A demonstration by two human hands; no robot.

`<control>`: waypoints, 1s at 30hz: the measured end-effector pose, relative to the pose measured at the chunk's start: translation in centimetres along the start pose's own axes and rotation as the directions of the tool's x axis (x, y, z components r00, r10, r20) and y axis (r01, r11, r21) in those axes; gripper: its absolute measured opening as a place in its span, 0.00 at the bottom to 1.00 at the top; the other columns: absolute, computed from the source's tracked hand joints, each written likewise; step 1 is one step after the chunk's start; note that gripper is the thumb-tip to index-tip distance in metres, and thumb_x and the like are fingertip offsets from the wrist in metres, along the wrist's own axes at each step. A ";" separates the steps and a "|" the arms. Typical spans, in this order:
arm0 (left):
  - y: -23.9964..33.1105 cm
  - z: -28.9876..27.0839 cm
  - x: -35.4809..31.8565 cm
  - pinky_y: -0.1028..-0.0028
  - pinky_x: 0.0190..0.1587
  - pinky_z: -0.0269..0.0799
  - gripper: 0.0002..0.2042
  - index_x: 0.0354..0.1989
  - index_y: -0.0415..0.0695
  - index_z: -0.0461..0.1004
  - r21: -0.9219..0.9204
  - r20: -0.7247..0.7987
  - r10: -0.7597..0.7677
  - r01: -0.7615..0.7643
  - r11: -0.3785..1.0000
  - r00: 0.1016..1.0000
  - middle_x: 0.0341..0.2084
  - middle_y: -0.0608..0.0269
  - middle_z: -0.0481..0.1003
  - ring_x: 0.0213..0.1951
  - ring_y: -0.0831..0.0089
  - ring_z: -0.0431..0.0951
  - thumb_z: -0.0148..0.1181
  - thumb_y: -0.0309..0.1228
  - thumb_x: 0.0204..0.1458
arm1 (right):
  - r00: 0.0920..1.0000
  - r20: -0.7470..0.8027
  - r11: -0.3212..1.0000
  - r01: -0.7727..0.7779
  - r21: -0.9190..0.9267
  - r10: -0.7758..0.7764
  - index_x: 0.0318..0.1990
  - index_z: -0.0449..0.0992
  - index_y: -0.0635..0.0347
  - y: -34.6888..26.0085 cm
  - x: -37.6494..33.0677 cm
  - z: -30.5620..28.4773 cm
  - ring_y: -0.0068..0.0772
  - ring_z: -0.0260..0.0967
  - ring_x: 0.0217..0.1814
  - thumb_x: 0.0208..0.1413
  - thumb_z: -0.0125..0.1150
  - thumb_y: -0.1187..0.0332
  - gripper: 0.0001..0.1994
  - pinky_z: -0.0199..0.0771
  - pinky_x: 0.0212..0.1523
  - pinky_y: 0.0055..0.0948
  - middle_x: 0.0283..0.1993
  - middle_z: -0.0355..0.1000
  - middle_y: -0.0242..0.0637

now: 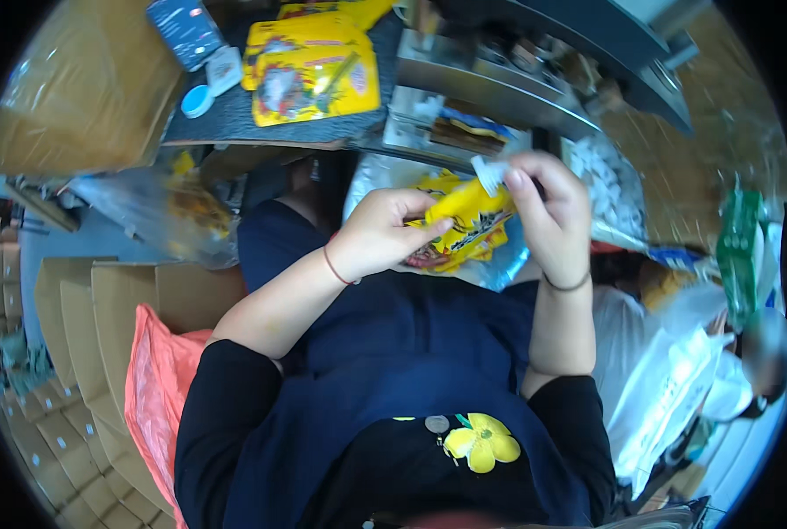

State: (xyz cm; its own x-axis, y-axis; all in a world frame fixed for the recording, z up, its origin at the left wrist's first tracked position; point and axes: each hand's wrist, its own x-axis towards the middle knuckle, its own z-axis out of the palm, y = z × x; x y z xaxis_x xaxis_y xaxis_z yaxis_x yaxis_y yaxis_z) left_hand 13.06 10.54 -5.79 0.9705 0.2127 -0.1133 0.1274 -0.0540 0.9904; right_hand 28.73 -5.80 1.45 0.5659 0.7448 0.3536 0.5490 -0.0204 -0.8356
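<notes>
My left hand (380, 234) grips the lower part of a yellow printed packet (468, 220) held up in front of my chest. My right hand (548, 216) pinches the packet's top right, with a small white piece (488, 174) between thumb and fingers at its upper edge. Below the packet lies a clear plastic bag (499, 264) over my lap. A thin red band circles my left wrist and a dark band my right wrist.
A dark tray (234, 119) ahead carries two more yellow packets (309, 70), a dark box (186, 31) and a small blue-white cap (197, 100). Metal shelving (490, 88) stands at right. Flat cardboard (102, 317) and an orange bag (155, 388) lie left; white bags (667, 388) lie right.
</notes>
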 end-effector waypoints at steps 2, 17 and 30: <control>1.2 1.0 -0.2 0.76 0.49 0.75 0.16 0.51 0.35 0.77 -0.397 0.096 -0.071 0.103 0.912 0.993 0.41 0.62 0.82 0.43 0.78 0.80 0.60 0.35 0.64 | 0.996 0.062 0.997 0.067 -0.039 -0.065 0.37 0.76 0.66 1.1 0.4 -1.3 0.33 0.73 0.36 0.63 0.60 0.69 0.08 0.72 0.39 0.28 0.34 0.75 0.39; -0.4 4.8 0.6 0.75 0.55 0.73 0.19 0.60 0.37 0.72 -0.503 0.253 -0.077 0.199 0.841 0.964 0.48 0.63 0.80 0.48 0.80 0.78 0.59 0.35 0.64 | 0.983 0.094 0.987 -0.159 -0.009 0.159 0.36 0.79 0.67 3.1 -2.2 -4.9 0.22 0.71 0.37 0.64 0.61 0.68 0.09 0.70 0.40 0.23 0.37 0.78 0.35; -0.7 5.4 1.1 0.74 0.54 0.73 0.16 0.56 0.36 0.75 -0.506 0.335 -0.116 0.283 0.815 0.935 0.47 0.61 0.81 0.49 0.76 0.79 0.59 0.32 0.64 | 0.946 0.184 0.952 -0.289 0.102 0.267 0.42 0.75 0.64 3.1 -2.0 -5.1 0.22 0.72 0.41 0.65 0.59 0.69 0.07 0.70 0.43 0.22 0.38 0.75 0.34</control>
State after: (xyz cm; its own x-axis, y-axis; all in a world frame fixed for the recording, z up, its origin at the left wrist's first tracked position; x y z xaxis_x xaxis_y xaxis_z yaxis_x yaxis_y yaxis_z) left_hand 15.17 5.52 -7.03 0.9612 -0.1218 -0.2476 0.2746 0.5095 0.8155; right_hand 32.41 -10.74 0.31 0.5685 0.8220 0.0339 0.2964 -0.1662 -0.9405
